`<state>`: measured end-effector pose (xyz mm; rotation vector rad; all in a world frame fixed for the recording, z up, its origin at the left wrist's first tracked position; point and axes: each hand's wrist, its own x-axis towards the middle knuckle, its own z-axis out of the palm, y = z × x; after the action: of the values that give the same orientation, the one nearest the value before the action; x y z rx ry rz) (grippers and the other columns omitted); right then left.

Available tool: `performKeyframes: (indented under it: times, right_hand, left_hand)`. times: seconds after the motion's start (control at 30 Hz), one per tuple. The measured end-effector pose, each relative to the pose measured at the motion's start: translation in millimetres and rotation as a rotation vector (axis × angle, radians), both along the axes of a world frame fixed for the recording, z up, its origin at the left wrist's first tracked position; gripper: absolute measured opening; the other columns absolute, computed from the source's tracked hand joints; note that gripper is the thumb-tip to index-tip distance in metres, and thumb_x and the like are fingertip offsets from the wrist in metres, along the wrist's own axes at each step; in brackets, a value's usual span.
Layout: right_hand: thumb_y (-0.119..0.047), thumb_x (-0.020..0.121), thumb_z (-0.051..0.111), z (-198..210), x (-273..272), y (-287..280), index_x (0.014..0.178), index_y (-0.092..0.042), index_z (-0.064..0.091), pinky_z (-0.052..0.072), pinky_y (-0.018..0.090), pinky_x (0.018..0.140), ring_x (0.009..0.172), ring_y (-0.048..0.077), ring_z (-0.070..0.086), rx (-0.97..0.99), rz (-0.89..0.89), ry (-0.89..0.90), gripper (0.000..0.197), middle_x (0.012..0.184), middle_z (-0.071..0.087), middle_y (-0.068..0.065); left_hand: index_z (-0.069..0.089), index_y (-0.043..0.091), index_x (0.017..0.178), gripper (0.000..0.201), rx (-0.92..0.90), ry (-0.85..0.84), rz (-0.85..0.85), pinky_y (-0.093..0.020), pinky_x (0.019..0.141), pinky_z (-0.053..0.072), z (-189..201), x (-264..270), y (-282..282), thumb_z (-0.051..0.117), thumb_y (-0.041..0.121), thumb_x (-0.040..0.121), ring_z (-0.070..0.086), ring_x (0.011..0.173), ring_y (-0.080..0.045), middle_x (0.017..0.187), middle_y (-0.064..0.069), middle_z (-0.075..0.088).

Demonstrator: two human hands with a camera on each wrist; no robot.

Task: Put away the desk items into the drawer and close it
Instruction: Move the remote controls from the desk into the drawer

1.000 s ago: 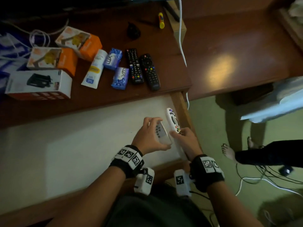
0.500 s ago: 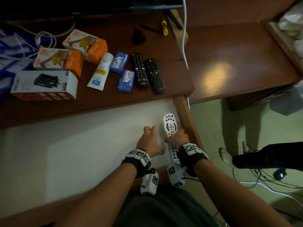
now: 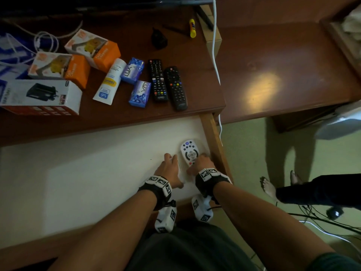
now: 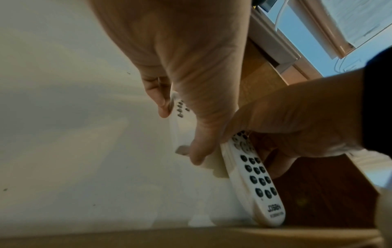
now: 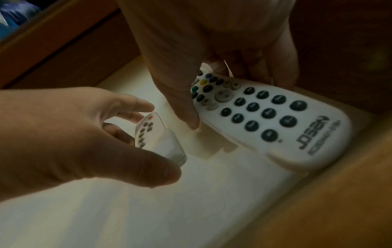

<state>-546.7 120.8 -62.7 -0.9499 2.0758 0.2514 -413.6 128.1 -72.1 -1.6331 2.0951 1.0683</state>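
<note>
Two remotes down in the drawer (image 3: 212, 130)!
Left hand (image 3: 169, 170) pinches the small remote (image 5: 157, 137); right hand (image 3: 199, 165) grips the white remote (image 3: 189, 151).

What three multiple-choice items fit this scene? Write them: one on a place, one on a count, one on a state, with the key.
1. Where is the large white remote? A on the floor; B in the drawer, beside its right wall; C atop a box.
2. How many black remotes lie on the desk? A one; B four; C two.
3. The left hand: A grips a small white remote; B empty, open; C grips a glue stick.
Key: B, the head view shows it inside that wall; C, two lie side by side; A, fingers curl round it.
</note>
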Motion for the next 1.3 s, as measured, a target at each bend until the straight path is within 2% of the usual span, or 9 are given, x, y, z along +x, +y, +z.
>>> performKeyframes:
  times: [0.23,0.37,0.43,0.53,0.6,0.7,0.87,1.1,1.3]
  right_hand:
    - [-0.026,0.076,0.077,-4.9,-3.3,-7.5,0.132,-0.003,0.037,0.045,0.037,0.101,0.124,0.031,0.051,0.035,0.053,0.002,0.072,0.134,0.050,0.016]
    - [-0.018,0.081,0.070,-0.9,-0.7,-20.2,0.135,-0.004,0.032,0.045,0.041,0.103,0.127,0.034,0.047,-0.010,0.084,0.016,0.068,0.138,0.045,0.018]
    - [-0.016,0.083,0.066,3.5,1.7,-29.2,0.138,-0.007,0.028,0.042,0.045,0.105,0.130,0.037,0.041,-0.073,0.169,0.036,0.067,0.142,0.036,0.018]
    - [-0.017,0.085,0.063,11.1,5.8,-43.4,0.139,-0.019,0.027,0.045,0.048,0.097,0.128,0.041,0.038,-0.162,0.388,0.092,0.065,0.145,0.024,0.016]
    - [-0.012,0.085,0.061,10.6,7.9,-52.0,0.140,-0.027,0.025,0.048,0.048,0.092,0.124,0.043,0.040,-0.147,0.533,0.114,0.067,0.150,0.013,0.015]
    - [-0.005,0.083,0.060,8.0,4.9,-55.4,0.142,-0.033,0.027,0.050,0.051,0.092,0.122,0.048,0.043,-0.047,0.677,0.131,0.072,0.153,-0.001,0.015]
    - [-0.006,0.083,0.063,8.2,-3.0,-56.0,0.138,-0.016,0.037,0.048,0.047,0.095,0.122,0.040,0.047,-0.047,0.768,0.165,0.061,0.144,0.026,0.014]
    - [-0.004,0.092,0.047,6.5,-19.5,-59.1,0.135,-0.007,0.043,0.047,0.043,0.096,0.129,0.033,0.041,-0.103,0.809,0.236,0.043,0.141,0.036,0.012]
    - [-0.007,0.093,0.046,3.2,-21.6,-58.9,0.135,-0.002,0.042,0.048,0.044,0.097,0.126,0.035,0.044,-0.090,0.847,0.226,0.042,0.140,0.036,0.018]
  left_hand:
    - [0.019,0.009,0.146,0.093,-0.023,-0.024,0.042,-0.034,0.088,0.051,-7.1,-7.4,-2.9,0.077,0.017,0.073,0.053,0.111,-0.030,0.138,-0.012,0.024]
    - [0.027,0.014,0.144,0.085,0.013,-0.017,0.075,-0.031,0.080,0.050,-8.4,-6.2,-8.4,0.076,0.018,0.074,0.058,0.100,-0.030,0.135,-0.011,0.024]
    - [0.032,0.015,0.140,0.081,0.040,-0.035,0.121,-0.035,0.083,0.051,-8.3,-3.7,-11.0,0.078,0.025,0.074,0.058,0.098,-0.033,0.132,-0.012,0.026]
    - [0.025,0.017,0.146,0.087,0.145,-0.041,0.194,-0.039,0.094,0.048,-10.8,0.7,-15.2,0.076,0.032,0.077,0.054,0.113,-0.038,0.138,-0.017,0.030]
    - [0.020,0.019,0.149,0.089,0.231,0.003,0.235,-0.038,0.094,0.047,-12.6,1.3,-18.6,0.073,0.031,0.079,0.053,0.118,-0.037,0.138,-0.017,0.043]
    - [0.024,0.020,0.148,0.083,0.310,0.083,0.291,-0.040,0.090,0.053,-11.7,-3.2,-21.2,0.071,0.027,0.080,0.063,0.106,-0.033,0.126,-0.016,0.059]
    - [0.033,0.022,0.146,0.074,0.398,0.175,0.377,-0.038,0.079,0.059,-10.7,-8.4,-25.3,0.070,0.022,0.082,0.072,0.081,-0.025,0.121,-0.016,0.063]
    - [0.039,0.020,0.143,0.069,0.533,0.275,0.525,-0.033,0.073,0.060,-10.6,-23.2,-22.7,0.071,0.019,0.082,0.071,0.084,-0.024,0.120,-0.016,0.063]
    - [0.038,0.020,0.144,0.074,0.566,0.280,0.491,-0.035,0.081,0.059,-9.6,-35.9,-21.9,0.074,0.023,0.080,0.071,0.086,-0.020,0.110,-0.010,0.070]
